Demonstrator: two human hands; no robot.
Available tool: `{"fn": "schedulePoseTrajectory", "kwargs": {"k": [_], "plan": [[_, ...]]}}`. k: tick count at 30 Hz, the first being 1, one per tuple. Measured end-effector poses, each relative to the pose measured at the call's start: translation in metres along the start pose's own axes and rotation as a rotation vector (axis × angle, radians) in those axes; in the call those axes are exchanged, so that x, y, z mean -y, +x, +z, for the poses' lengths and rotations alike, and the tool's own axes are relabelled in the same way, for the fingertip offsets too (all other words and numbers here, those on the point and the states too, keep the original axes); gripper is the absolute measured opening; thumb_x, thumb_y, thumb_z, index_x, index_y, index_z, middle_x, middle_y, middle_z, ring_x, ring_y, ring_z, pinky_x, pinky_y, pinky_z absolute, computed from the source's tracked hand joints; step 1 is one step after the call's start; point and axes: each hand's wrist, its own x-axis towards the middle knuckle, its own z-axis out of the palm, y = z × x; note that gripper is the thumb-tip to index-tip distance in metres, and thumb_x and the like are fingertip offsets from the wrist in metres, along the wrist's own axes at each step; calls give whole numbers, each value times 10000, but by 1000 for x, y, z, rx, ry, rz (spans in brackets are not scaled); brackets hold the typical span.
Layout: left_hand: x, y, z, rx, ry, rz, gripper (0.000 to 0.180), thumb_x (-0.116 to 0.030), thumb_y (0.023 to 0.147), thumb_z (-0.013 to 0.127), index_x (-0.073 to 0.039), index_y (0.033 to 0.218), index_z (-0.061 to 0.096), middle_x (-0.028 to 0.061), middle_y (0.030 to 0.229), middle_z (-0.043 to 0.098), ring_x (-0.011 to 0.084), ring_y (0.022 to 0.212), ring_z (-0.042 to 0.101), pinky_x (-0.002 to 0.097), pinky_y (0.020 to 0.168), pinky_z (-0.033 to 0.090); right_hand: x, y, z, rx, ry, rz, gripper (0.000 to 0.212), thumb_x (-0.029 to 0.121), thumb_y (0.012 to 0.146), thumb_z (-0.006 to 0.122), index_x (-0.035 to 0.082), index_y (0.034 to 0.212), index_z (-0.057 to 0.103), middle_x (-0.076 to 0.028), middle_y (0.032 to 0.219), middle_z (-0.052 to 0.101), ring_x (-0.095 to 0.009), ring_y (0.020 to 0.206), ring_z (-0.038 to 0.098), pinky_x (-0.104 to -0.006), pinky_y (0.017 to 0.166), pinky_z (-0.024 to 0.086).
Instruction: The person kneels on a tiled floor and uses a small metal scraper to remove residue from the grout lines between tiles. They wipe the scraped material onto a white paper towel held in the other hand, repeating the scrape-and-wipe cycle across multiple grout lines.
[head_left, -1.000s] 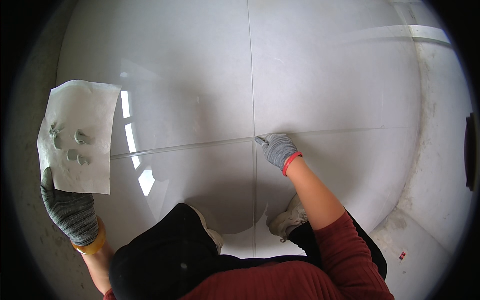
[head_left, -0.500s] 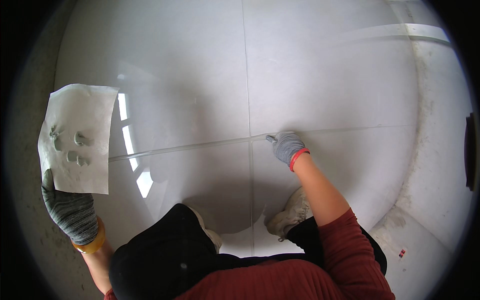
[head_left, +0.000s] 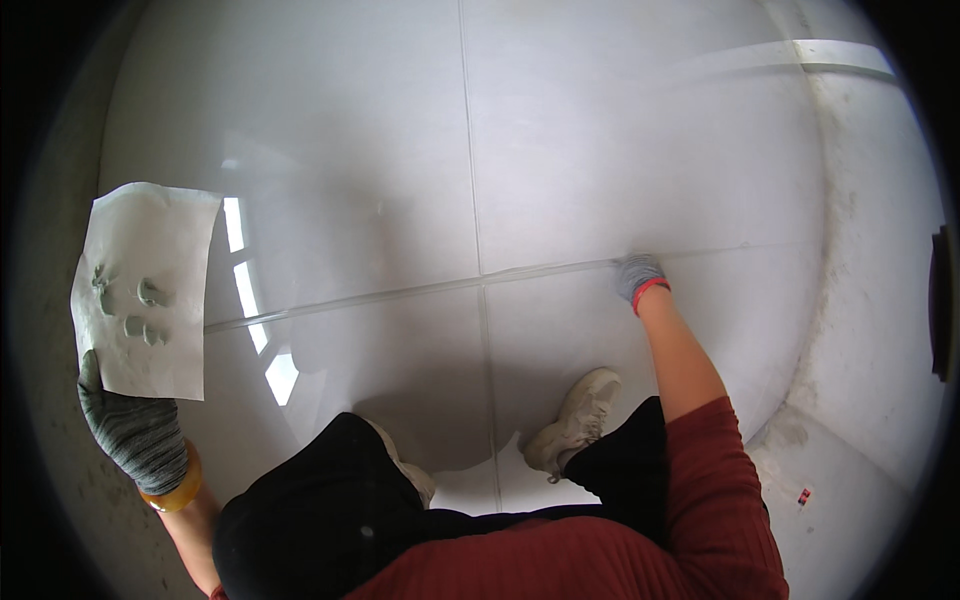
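Note:
My left hand (head_left: pixel 138 435), in a grey knit glove, grips a sheet of white paper (head_left: pixel 165 240) by its lower left edge, thumb on top. Several lumps of grey-green paste (head_left: pixel 148 292) stick to the sheet. On the right, my gloved right hand (head_left: pixel 640 278) is down at the joint line (head_left: pixel 560 268) between the floor tiles. That hand is slightly blurred and its fingers are mostly hidden, so whether it holds anything cannot be made out.
Large glossy grey tiles (head_left: pixel 600 150) cover the floor, with joints crossing near the middle. My light shoes (head_left: pixel 585 420) stand on the tiles. A dusty pale ledge (head_left: pixel 850 280) runs along the right side. A small red object (head_left: pixel 804 496) lies at the lower right.
My right hand has slid to the right along the joint, away from the crossing. The paper stays in my left hand, and the whole view has shifted slightly.

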Motion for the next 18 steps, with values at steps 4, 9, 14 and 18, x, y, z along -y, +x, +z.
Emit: {"fn": "schedulePoseTrajectory", "kwargs": {"k": [4,9,14,18], "plan": [[0,2,-5,46,-186,-210,443,-274,866,504,-4,1217,492,171,1245,507,317,1122,498,481,945,435,-99,7,36,25,-39,266,301,190,838,472,85,1059,648,-171,990,651,-342,919,629,-427,833,498],[6,-5,1,178,-176,-302,529,-291,821,566,-27,1268,467,122,1247,520,269,1127,500,445,988,380,-97,-64,-49,-359,230,301,304,281,904,456,40,971,629,-205,843,645,-370,810,626,-436,748,502],[30,-24,20,538,-382,-528,498,-280,839,544,-44,1268,449,109,1231,529,258,1122,505,424,976,408,6,-155,-192,-675,603,-69,177,170,878,526,12,865,605,-165,666,587,-268,589,575,-360,582,453],[47,-26,32,416,-493,-687,590,-226,766,585,-45,1303,420,132,1263,511,292,1156,492,469,1007,385,115,-216,-259,-515,984,-508,167,158,868,560,3,833,610,-98,640,584,-150,523,546,-291,534,455]]}}
